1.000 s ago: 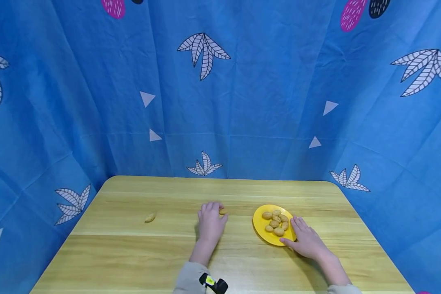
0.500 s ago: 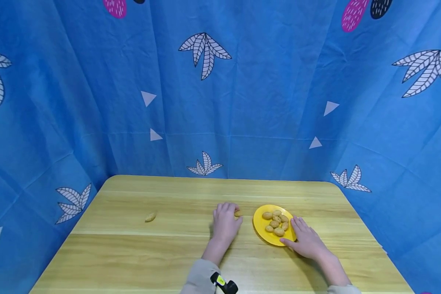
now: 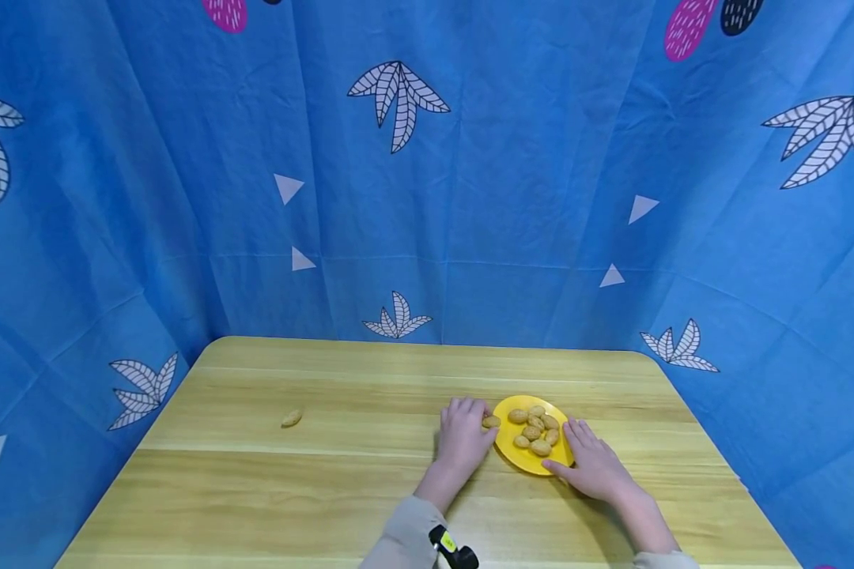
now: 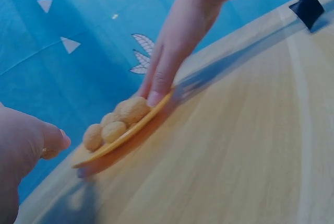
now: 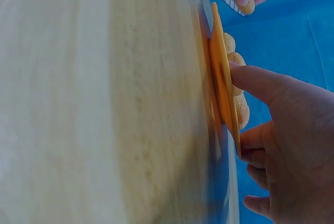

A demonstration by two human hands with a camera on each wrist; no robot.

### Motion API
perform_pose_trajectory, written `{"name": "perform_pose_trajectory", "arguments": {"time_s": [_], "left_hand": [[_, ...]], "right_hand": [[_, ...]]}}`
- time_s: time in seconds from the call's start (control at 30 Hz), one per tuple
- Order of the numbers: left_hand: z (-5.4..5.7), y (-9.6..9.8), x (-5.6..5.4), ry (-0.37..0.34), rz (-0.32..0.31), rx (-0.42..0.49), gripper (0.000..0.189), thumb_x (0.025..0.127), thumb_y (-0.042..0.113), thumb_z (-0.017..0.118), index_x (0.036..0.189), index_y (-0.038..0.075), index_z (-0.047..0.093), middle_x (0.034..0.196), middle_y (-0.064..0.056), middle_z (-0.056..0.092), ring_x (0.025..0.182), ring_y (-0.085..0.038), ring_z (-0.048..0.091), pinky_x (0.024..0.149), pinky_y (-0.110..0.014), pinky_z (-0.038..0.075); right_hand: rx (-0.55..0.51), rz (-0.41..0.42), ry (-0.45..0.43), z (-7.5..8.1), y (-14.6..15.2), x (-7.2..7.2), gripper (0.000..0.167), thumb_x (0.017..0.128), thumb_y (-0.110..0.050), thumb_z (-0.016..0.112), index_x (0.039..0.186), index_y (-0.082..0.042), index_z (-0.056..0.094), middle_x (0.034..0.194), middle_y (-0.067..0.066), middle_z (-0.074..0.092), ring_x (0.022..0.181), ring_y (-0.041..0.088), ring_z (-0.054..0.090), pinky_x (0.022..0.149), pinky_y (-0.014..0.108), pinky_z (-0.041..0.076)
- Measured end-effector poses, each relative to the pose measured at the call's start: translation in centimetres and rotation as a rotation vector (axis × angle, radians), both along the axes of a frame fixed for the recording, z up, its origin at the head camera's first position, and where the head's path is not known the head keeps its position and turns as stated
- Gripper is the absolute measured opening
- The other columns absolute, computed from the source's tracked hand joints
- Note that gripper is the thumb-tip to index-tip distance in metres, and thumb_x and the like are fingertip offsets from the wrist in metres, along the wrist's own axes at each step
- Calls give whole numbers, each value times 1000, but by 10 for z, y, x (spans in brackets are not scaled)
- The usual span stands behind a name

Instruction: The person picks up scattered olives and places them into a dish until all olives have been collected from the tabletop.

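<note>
My left hand (image 3: pixel 464 435) pinches a tan, oval, pitted nut (image 3: pixel 492 422) between thumb and fingertips, overlapping the left rim of a round yellow plate (image 3: pixel 537 468) in the head view. In the right wrist view the pinched nut (image 5: pixel 247 6) hangs from the fingertips, apart from the plate. Several similar nuts (image 3: pixel 531 434) lie in the plate's middle. At the plate's right side rests my right hand (image 3: pixel 594 469), its fingers straight and spread along the rim. The right thumb (image 5: pixel 258 80) lies over the rim, close to the nuts.
One more nut (image 3: pixel 292 418) lies alone on the left part of the wooden table (image 3: pixel 341 490). A blue patterned curtain (image 3: pixel 527 300) hangs behind and at both sides of the table.
My left hand has travelled right with the pinched nut, from mid-table to the plate's left rim. The right hand and the plate have stayed in place.
</note>
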State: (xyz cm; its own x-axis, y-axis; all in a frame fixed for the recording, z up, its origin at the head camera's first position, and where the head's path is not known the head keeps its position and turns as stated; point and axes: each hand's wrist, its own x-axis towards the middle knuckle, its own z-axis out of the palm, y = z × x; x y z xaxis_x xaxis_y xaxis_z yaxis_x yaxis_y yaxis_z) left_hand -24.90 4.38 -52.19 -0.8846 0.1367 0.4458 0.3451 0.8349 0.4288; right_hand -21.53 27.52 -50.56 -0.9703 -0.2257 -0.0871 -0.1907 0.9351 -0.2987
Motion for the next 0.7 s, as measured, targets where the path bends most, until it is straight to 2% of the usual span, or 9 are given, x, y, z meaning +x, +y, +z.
{"name": "perform_pose_trajectory", "arguments": {"time_s": [0.23,0.43,0.7], "left_hand": [[-5,14,-2,-11,-35,-70,24,81,37,77,97,22,67,100,8,68,94,-12,53,80,-28,39],[-8,22,-6,-36,-48,-96,25,82,39,76,100,23,68,102,9,69,96,-10,53,81,-26,39],[-11,30,-11,-69,-33,-119,24,83,42,74,99,24,69,100,10,69,94,-10,52,78,-25,38]], "right_hand": [[-35,6,21,-2,2,0,93,90,-56,57,143,16,31,152,35,25,141,53,21,110,67,22],[-50,13,25,-2,2,-1,93,90,-55,57,143,16,31,153,35,24,141,53,21,111,67,21],[-12,13,21,2,0,-1,91,91,-55,56,143,16,31,153,34,26,142,52,21,111,65,24]]}}
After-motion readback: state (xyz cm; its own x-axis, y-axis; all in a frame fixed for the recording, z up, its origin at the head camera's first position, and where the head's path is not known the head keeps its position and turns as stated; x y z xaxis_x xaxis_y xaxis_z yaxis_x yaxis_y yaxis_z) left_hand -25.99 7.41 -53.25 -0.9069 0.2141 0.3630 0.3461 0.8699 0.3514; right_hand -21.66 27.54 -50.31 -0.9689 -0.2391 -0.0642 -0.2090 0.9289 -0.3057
